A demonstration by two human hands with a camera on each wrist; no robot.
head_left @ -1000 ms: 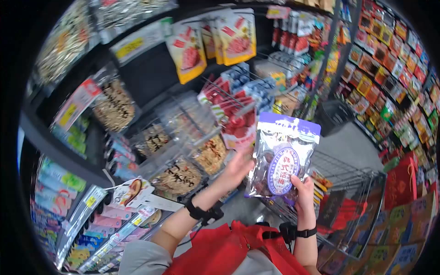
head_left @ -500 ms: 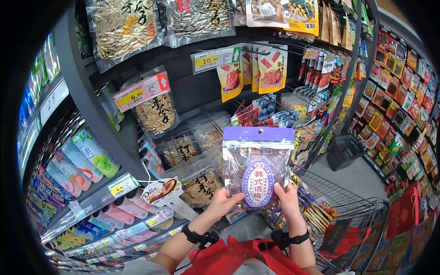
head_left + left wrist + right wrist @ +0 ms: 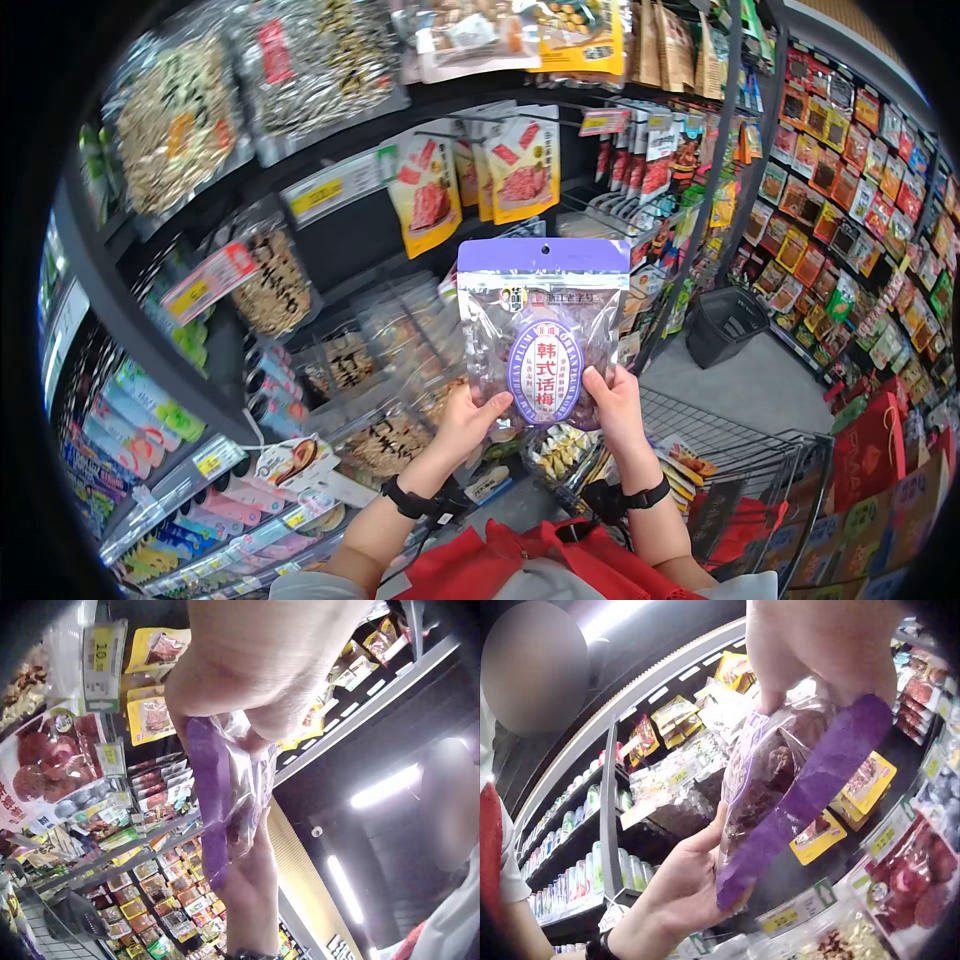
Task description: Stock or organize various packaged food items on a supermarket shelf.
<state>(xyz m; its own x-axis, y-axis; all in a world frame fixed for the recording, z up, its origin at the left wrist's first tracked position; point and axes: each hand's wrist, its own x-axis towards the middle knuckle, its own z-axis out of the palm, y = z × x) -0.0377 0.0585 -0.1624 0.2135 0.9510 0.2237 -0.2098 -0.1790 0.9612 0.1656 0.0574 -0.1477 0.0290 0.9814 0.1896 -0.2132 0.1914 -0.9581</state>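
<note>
A clear bag of preserved plums (image 3: 545, 300) with a purple top band and an oval label stands upright before me, front towards my head. My left hand (image 3: 465, 420) grips its lower left side, thumb on the front. On the lower right side my right hand (image 3: 617, 405) holds it likewise, thumb near the label; the fingers of both hands are mostly hidden behind the bag in the head view. Dark wrinkled plums (image 3: 784, 765) show through the plastic in the right wrist view.
Shelves of hanging yellow packets (image 3: 525, 165) and bagged seeds (image 3: 170, 125) stand ahead and left. A wire shopping cart (image 3: 730, 420) holding packets is at my right, with a black bin (image 3: 727, 325) beyond it. A Dove sign (image 3: 295, 465) juts from the left shelf.
One second ago only my right hand held the tilted bag, with my left hand beside it. My left hand has since gripped the bag, which now stands straighter. The head view has shifted.
</note>
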